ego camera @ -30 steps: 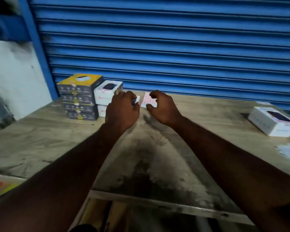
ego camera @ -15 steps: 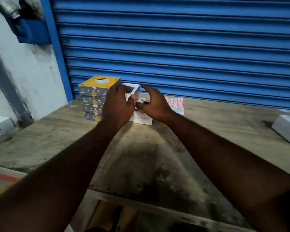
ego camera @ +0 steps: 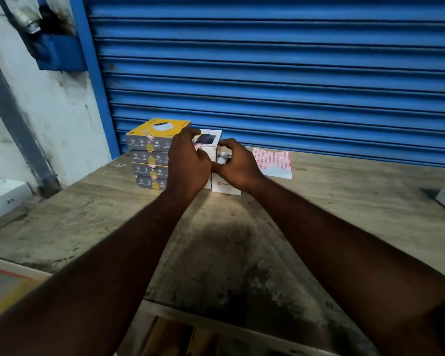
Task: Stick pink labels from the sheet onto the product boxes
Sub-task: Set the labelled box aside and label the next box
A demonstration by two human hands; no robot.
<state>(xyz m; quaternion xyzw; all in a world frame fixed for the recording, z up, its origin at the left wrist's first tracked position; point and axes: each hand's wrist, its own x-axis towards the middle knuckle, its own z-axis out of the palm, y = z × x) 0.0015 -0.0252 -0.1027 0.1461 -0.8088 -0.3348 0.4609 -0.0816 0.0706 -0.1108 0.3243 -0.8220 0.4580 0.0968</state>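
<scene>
- Both hands are now working closer together than half a second ago: the left hand (ego camera: pixel 188 163) is gripping the upper white product box (ego camera: pixel 208 141) from its near side, and the right hand (ego camera: pixel 235 165) is coming in beside it, thumb and forefinger pinched together near the box front.
- Whether the right hand is holding a label I cannot tell; a small pink piece is showing at the box face just beside the left thumb.
- This white box is sitting on a lower white box (ego camera: pixel 226 187), just beside the stack of yellow-topped boxes (ego camera: pixel 152 155), which are already carrying pink labels on their fronts.
- The label sheet (ego camera: pixel 274 163) is lying flat on the wooden table (ego camera: pixel 344 201), near the right hand, touching the blue shutter (ego camera: pixel 267 73) side.
- In my judgement the boxes are light, stiff cardboard, so holding them by the two side edges is safe and is stopping them from sliding.
- Labels are probably thin, floppy and sticky; taking one by a corner only, with the fingertips, is best, otherwise it may be folding on itself.
</scene>
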